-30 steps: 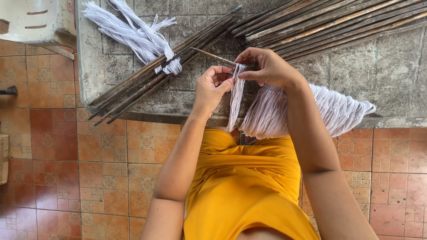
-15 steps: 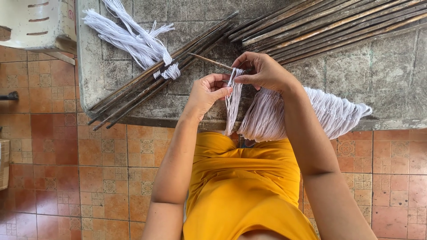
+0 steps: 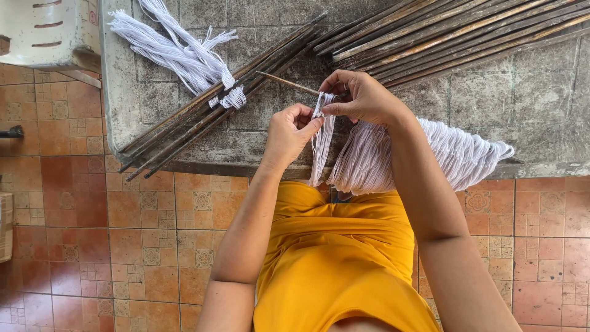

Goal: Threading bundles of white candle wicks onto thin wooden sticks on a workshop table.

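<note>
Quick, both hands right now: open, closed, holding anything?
Left hand: closed, pinching the small hanging bundle of white cotton threads.
Right hand: closed, pinching the same bundle's top against the thin wooden stick.

- Left hand is raised in front of the body, fingers curled inward, thumb and forefinger pinched together at the tips.
- Right hand sits just beside it, slightly higher, fingers bent and pinched, knuckles up.
- Both forearms are bare and angle upward, converging from the elbows.
</note>
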